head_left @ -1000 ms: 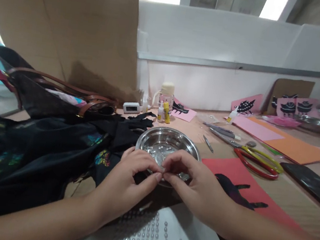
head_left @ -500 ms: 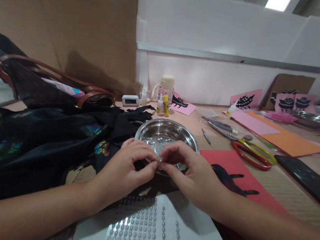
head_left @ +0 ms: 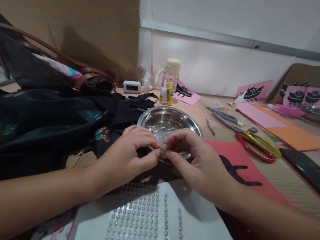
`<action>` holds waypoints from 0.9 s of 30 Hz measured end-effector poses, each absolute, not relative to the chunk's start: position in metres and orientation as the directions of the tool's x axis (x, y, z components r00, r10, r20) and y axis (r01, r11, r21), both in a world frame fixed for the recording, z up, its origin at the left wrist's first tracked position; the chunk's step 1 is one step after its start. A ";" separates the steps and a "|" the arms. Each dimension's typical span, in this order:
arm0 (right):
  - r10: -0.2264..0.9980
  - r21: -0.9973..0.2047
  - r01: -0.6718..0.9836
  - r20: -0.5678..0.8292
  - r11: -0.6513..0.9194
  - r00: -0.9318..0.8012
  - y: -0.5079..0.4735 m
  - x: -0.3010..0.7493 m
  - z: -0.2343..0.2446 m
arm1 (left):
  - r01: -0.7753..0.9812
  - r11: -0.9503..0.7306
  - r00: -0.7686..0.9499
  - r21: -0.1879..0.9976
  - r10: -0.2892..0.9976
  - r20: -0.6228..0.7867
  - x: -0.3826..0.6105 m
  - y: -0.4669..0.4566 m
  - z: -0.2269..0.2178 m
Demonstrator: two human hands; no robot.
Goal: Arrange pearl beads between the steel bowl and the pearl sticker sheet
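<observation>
Lower view — pink-edged card more visible

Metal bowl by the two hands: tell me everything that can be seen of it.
The bowl is round, silvery and shiny, apparently steel, with a flared rim. It stands upright beyond the sheet of beads, with clear, glinting bits inside. The left hand and right hand hide part of its near side; whether either touches it cannot be told.
</observation>
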State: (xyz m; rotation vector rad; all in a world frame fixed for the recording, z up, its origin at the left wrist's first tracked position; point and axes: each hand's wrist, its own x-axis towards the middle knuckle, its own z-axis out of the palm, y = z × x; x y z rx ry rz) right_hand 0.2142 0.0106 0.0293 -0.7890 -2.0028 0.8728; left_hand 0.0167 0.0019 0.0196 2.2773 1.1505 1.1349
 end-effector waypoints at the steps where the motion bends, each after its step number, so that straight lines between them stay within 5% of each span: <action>1: 0.770 -0.794 0.224 0.410 0.566 -0.489 0.010 0.214 0.030 | 0.517 -0.610 0.351 0.600 0.791 0.502 0.017 0.002 0.019; 27: 0.765 -0.805 0.194 0.413 0.560 -0.495 0.012 0.218 0.029 | 0.495 -0.632 0.375 0.596 0.774 0.509 0.016 0.000 0.020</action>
